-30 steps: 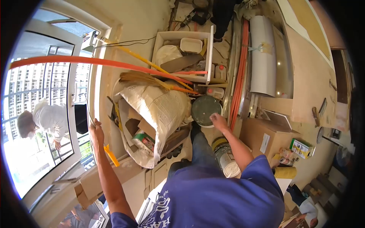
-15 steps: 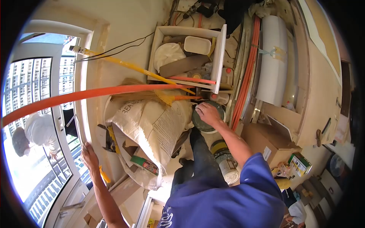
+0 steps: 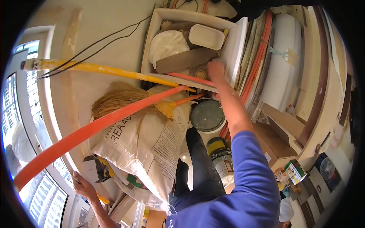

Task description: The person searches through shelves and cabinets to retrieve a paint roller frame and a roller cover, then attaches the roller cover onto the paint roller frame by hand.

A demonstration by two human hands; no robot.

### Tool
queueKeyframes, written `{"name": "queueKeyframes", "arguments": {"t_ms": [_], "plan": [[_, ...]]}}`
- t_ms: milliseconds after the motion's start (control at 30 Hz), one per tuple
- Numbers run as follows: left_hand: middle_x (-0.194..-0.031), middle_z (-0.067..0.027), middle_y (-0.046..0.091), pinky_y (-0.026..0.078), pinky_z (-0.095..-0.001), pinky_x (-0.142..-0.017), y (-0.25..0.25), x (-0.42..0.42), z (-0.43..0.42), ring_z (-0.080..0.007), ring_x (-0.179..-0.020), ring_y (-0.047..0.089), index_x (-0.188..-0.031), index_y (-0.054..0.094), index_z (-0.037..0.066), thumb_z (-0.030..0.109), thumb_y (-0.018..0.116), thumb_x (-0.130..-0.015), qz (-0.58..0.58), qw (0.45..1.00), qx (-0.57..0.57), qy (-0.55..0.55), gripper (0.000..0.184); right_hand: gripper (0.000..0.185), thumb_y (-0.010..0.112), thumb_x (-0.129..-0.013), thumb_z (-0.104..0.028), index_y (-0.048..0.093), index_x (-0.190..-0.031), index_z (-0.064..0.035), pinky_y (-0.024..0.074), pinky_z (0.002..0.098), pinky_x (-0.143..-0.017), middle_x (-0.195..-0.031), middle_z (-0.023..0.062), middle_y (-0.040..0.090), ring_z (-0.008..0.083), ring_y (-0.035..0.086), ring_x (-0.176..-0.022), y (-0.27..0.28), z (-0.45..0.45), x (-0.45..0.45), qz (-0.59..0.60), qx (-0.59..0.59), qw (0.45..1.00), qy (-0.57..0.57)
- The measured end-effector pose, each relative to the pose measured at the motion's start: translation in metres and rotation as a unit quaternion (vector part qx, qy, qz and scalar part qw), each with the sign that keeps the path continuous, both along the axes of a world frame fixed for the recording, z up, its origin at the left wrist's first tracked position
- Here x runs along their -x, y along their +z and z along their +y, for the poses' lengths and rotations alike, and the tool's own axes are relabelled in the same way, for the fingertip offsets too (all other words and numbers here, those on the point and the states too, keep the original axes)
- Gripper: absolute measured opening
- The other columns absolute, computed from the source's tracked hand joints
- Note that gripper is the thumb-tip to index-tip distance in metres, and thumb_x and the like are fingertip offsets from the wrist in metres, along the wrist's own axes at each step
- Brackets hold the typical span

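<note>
My right hand (image 3: 216, 70) is down inside a white open-topped box (image 3: 237, 47), its fingers bent and partly hidden. What they hold, if anything, does not show. Beside it are a round brown-rimmed item (image 3: 200, 74), a long grey-brown piece (image 3: 186, 60) and a red rod (image 3: 192, 78). A white plastic tray (image 3: 206, 37) and a crumpled white bag (image 3: 167, 47) lie farther back in the box. At the lower left, my left hand (image 3: 84, 186) has its fingers curled at the edge of the white door frame (image 3: 62, 146).
A long orange pole (image 3: 95, 131) and a yellow pole (image 3: 102, 68) cross in front. Below are a straw broom (image 3: 114, 100), a large printed sack (image 3: 152, 140), a lidded bucket (image 3: 207, 116) and a stained bucket (image 3: 222, 163). Orange pipes (image 3: 262, 49) and a white roll (image 3: 283, 62) stand rightward.
My right hand has left the bucket lid and reached up into the white box. My left hand stays by the door frame, now lower in view. The view has shifted.
</note>
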State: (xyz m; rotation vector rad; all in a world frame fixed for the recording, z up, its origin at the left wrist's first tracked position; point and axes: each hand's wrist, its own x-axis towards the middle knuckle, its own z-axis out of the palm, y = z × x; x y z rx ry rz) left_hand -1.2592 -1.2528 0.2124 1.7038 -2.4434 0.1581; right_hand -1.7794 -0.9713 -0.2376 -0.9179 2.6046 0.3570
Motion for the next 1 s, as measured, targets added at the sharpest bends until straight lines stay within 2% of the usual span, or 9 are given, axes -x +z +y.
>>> {"name": "queueKeyframes", "arguments": {"t_ms": [33,133,200,367,467,567,667,867,1000], "plan": [[-0.06,-0.0146,0.06,0.04,-0.0394,-0.052,0.002,-0.002,-0.001,-0.0226,-0.052,0.054,-0.08,0.063,-0.003,0.03,0.05,-0.105,-0.014,1.0,-0.002,0.007,0.043,0.023,0.06,-0.089,-0.014,0.074,-0.106,-0.0089,0.0529,0.0397,-0.09,-0.117,0.0117,0.07,0.0283,0.063,-0.114,-0.008,-0.001,0.004,0.038,-0.034,0.999,0.013],[-0.058,-0.0115,0.057,0.038,-0.0369,-0.05,-0.001,0.003,-0.002,-0.0183,-0.05,0.049,-0.077,0.061,-0.004,0.03,0.049,-0.106,-0.006,1.0,-0.001,0.013,0.046,0.024,0.058,-0.093,-0.017,0.073,-0.111,-0.0115,0.0476,0.0403,-0.097,-0.126,0.0094,0.066,0.0267,0.057,-0.123,-0.015,-0.004,0.021,-0.045,-0.147,0.987,0.04],[-0.059,-0.0116,0.059,0.039,-0.0374,-0.051,-0.002,-0.008,-0.004,-0.019,-0.051,0.052,-0.079,0.062,-0.004,0.031,0.048,-0.106,0.013,0.999,-0.013,0.027,0.047,0.026,0.057,-0.095,-0.019,0.072,-0.115,-0.0114,0.0467,0.0435,-0.097,-0.123,0.0093,0.067,0.0268,0.059,-0.12,-0.037,0.0,0.025,-0.055,-0.124,0.99,0.024],[-0.072,-0.0128,0.069,0.049,-0.0354,-0.058,-0.001,-0.022,-0.007,-0.0189,-0.062,0.064,-0.103,0.068,-0.006,0.033,0.046,-0.107,-0.001,0.997,-0.037,0.064,0.045,0.024,0.057,-0.095,-0.021,0.074,-0.109,-0.0121,0.0491,0.0428,-0.093,-0.12,0.0083,0.069,0.0254,0.063,-0.114,-0.031,-0.004,0.031,-0.044,-0.143,0.987,0.059],[-0.073,-0.0132,0.069,0.05,-0.0343,-0.057,-0.003,-0.011,-0.003,-0.0181,-0.062,0.063,-0.105,0.069,-0.006,0.034,0.046,-0.107,0.029,0.997,-0.035,0.056,0.046,0.015,0.062,-0.089,-0.013,0.076,-0.095,-0.0119,0.057,0.0388,-0.081,-0.098,0.0084,0.074,0.0253,0.07,-0.098,-0.036,0.003,0.03,0.008,-0.081,0.992,0.094],[-0.073,-0.013,0.069,0.049,-0.0335,-0.055,-0.002,-0.035,-0.011,-0.0167,-0.062,0.062,-0.105,0.069,-0.006,0.035,0.047,-0.107,-0.016,0.999,-0.023,0.042,0.047,0.014,0.062,-0.087,-0.01,0.076,-0.09,-0.0101,0.059,0.0392,-0.076,-0.093,0.0095,0.074,0.0277,0.073,-0.091,-0.029,0.009,0.036,-0.002,-0.046,0.993,0.111],[-0.072,-0.0132,0.068,0.048,-0.0336,-0.053,-0.013,-0.02,-0.005,-0.0165,-0.06,0.061,-0.104,0.069,-0.006,0.035,0.047,-0.106,0.046,0.997,0.036,0.045,0.047,0.014,0.062,-0.085,-0.008,0.075,-0.09,-0.0082,0.059,0.0414,-0.078,-0.097,0.0131,0.074,0.0308,0.073,-0.092,-0.007,0.01,0.045,-0.029,-0.048,0.991,0.119],[-0.067,-0.0112,0.064,0.042,-0.0342,-0.05,-0.011,-0.026,-0.006,-0.0155,-0.057,0.055,-0.103,0.07,-0.005,0.035,0.047,-0.107,0.026,0.998,0.032,0.038,0.046,0.016,0.062,-0.084,-0.005,0.074,-0.093,-0.0001,0.0581,0.0433,-0.083,-0.104,0.0212,0.072,0.0343,0.071,-0.095,0.023,0.008,0.062,-0.053,-0.034,0.995,0.08],[-0.067,-0.0103,0.063,0.042,-0.0338,-0.051,-0.013,-0.028,-0.006,-0.0146,-0.059,0.055,-0.102,0.07,-0.005,0.035,0.047,-0.107,0.031,0.998,0.035,0.052,0.046,0.016,0.062,-0.077,-0.004,0.073,-0.089,-0.0018,0.0554,0.0441,-0.085,-0.101,0.0208,0.071,0.0364,0.068,-0.097,0.025,0.028,0.076,-0.115,0.013,0.985,0.131]]}}
